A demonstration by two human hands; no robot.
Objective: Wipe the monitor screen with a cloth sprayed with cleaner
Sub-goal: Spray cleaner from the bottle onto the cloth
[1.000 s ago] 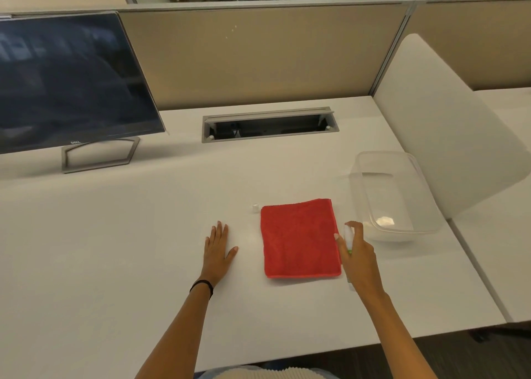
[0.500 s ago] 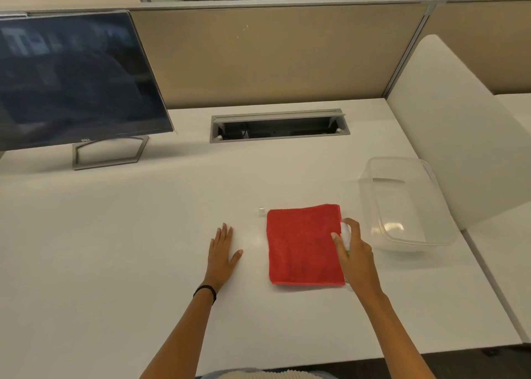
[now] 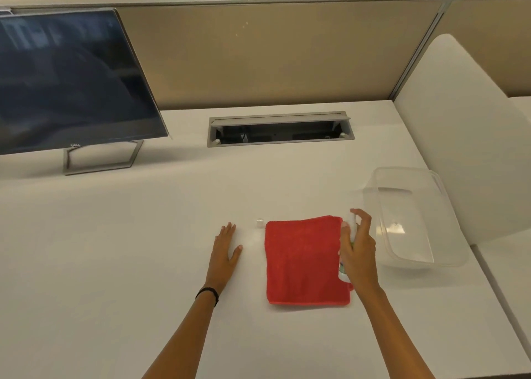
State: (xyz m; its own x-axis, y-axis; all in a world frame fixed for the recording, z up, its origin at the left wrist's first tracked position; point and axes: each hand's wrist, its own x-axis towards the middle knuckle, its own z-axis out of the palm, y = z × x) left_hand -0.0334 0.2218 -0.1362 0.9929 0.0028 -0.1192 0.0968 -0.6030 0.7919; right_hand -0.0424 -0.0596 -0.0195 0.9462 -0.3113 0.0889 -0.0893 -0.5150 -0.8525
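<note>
The right hand [image 3: 357, 245] is holding a small spray bottle [image 3: 349, 236] at the right edge of the red microfibre cloth [image 3: 304, 260], fingers curled around its body and the index finger arched over the white nozzle on top; whether that finger is pressing down cannot be told, and no mist is showing. Compared with a second ago the hand is sitting slightly further in, so that the bottle's lower end is now overlapping the cloth's right border rather than standing just beside it. The cloth itself is lying flat and folded on the white desk [image 3: 115, 263] in the same spot, with no dark damp patch to be seen on it.

The left hand [image 3: 227, 249] is resting palm down on the desk just left of the cloth, fingers straight and close together with the thumb angled out, holding nothing and unmoved. A small white cap [image 3: 260, 222] is lying near the cloth's far left corner, probably off the bottle.

The Dell monitor [image 3: 66, 82] is standing well apart at the far left, its screen dark and untouched. A clear plastic tub [image 3: 448, 258] is sitting just right of the spraying hand.

Judging by this, the wetting of the cloth is only now getting under way: the nozzle is being brought over the fabric, and the wiping is not yet begun. Next the cloth needs lifting and carrying across to the screen
</note>
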